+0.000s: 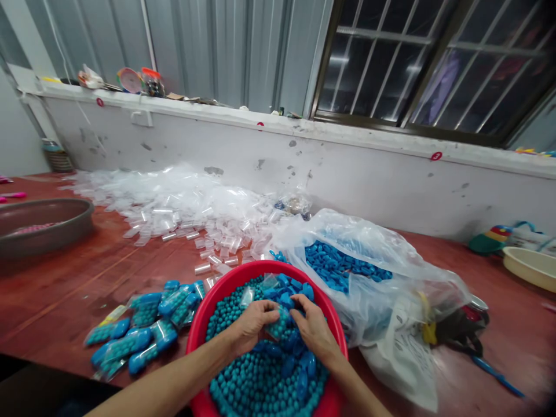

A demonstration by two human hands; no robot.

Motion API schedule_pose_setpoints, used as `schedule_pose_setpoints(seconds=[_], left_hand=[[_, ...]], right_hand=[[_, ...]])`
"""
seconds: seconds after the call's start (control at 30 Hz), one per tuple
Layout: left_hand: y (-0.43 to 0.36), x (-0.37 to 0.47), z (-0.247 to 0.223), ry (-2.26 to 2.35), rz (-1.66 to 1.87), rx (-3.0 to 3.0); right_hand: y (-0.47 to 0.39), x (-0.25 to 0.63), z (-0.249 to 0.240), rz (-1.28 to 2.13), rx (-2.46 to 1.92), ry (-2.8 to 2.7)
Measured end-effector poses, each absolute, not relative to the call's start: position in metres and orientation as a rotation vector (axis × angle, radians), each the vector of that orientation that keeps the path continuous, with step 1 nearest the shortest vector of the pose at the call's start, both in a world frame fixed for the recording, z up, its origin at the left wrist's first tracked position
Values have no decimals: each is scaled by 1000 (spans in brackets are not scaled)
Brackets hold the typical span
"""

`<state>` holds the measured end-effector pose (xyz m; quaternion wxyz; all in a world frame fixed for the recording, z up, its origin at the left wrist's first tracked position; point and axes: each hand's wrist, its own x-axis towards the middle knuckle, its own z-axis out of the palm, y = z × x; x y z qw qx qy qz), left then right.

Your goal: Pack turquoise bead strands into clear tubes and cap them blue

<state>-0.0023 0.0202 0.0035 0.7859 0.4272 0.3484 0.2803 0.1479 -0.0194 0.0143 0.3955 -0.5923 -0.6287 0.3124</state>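
A red basin [266, 267] in front of me holds many teal balls [247, 385] and a heap of blue plastic pieces [303, 370]. Over the basin, my left hand [255, 324] is closed on a small clear packet [278, 329] with teal balls inside. My right hand [313, 329] pinches at the packet's right side, close to blue pieces; its fingertips partly hide what they grip. Another clear sleeve [247, 297] lies on the balls behind my left hand. Left of the basin lie several filled packets [150, 341] with blue ends.
Empty clear sleeves [174, 202] are heaped along the wall. A plastic bag [369, 231] of blue pieces [339, 263] stands right of the basin, by a white bag [402, 353]. A grey basin [78, 214] is at far left, a cream basin [530, 266] at far right.
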Motion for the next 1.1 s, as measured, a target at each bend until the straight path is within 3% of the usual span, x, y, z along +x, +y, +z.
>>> schedule_pose_setpoints(seconds=[0.83,1.1], left_hand=[[-1,-11,9,810,566,1375],[-9,-7,13,857,683,1431]], right_hand=[[-23,158,38,900,-1501,-2180],[-28,156,37,621,-1516,-2361]])
